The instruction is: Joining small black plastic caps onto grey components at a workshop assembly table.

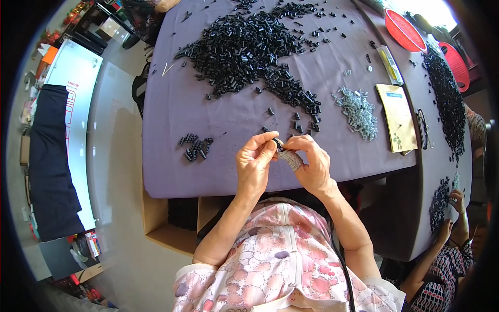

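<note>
Close together at the table's near edge, my left hand (253, 165) and my right hand (317, 165) pinch a small black cylindrical part (278, 145) between their fingertips. A grey speckled wrap or strip (291, 160) shows at my right fingers; whether it is worn or held I cannot tell. Beyond my hands spreads a large heap of small black tubular parts (234, 52), with a few loose ones trailing toward me. To the left lies a small group of black parts (196, 147). A pile of small clear pieces (357, 113) sits to the right.
A yellow booklet (397, 117), glasses (423, 127) and a long slim pack (390, 65) lie at the right. Farther over are red baskets (405, 32) and another black heap (446, 99). Another person's hand (457, 200) works there. Left stands a white box (78, 78) with dark cloth (52, 161).
</note>
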`<state>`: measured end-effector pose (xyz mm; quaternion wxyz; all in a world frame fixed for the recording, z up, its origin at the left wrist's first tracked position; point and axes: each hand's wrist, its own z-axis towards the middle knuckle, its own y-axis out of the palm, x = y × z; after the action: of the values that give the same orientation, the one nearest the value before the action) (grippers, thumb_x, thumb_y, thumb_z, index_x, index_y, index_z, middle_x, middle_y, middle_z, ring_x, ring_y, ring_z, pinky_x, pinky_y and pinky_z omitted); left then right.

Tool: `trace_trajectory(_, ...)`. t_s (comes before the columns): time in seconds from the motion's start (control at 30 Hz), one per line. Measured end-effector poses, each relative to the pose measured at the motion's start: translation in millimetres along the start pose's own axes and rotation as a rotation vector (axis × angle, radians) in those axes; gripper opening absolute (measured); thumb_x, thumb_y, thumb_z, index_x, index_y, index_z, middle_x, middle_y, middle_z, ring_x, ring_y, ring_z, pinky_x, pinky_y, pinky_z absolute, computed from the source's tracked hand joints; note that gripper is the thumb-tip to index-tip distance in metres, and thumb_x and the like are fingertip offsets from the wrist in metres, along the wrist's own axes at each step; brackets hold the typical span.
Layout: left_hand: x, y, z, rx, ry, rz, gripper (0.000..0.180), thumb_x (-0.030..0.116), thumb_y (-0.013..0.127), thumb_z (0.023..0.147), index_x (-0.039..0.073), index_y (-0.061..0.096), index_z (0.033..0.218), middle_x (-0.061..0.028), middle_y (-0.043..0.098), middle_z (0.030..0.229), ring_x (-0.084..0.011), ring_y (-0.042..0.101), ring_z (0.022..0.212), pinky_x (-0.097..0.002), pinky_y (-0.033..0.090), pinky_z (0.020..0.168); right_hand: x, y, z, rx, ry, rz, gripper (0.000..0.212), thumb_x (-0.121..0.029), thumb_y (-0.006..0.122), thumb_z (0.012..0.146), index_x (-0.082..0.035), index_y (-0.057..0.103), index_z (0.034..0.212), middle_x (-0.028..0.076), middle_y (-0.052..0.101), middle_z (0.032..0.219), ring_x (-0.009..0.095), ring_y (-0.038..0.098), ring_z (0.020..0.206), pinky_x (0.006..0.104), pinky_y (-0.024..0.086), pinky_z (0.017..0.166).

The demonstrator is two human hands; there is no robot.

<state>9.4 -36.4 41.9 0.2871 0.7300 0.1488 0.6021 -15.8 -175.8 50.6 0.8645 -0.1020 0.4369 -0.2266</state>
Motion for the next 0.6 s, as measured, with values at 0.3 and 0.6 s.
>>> trace_trajectory(0.3, -2.3, 0.3, -0.4, 0.031, -0.081, -0.082, 0.019, 0.003, 0.059, 0.088, 0.001, 0.06, 0.107, -0.0012, 0.062, 0.088, -0.0064, 0.056, 0.074, -0.0199, 0.044, 0.067, 1.0, -0.8, -5.1, -0.004, 0.056, 0.061, 0.033, 0.01, 0.066, 0.066, -0.002, 0.055, 0.095, 0.012, 0.061, 0.09, 0.028, 0.062, 0.078, 0.032, 0.052, 0.065)
trace_trajectory(0.6, -3.4, -0.8, -1.1, -0.025, -0.099, -0.106, 0.031, 0.001, 0.063, 0.085, 0.004, 0.051, 0.114, -0.0035, 0.062, 0.087, -0.0085, 0.058, 0.074, -0.0213, 0.046, 0.064, 2.0, -9.1, 1.1, -0.107, 0.15, 0.173, 0.044, 0.006, 0.067, 0.069, -0.003, 0.056, 0.111, 0.012, 0.062, 0.106, 0.027, 0.063, 0.092, 0.0334, 0.051, 0.081)
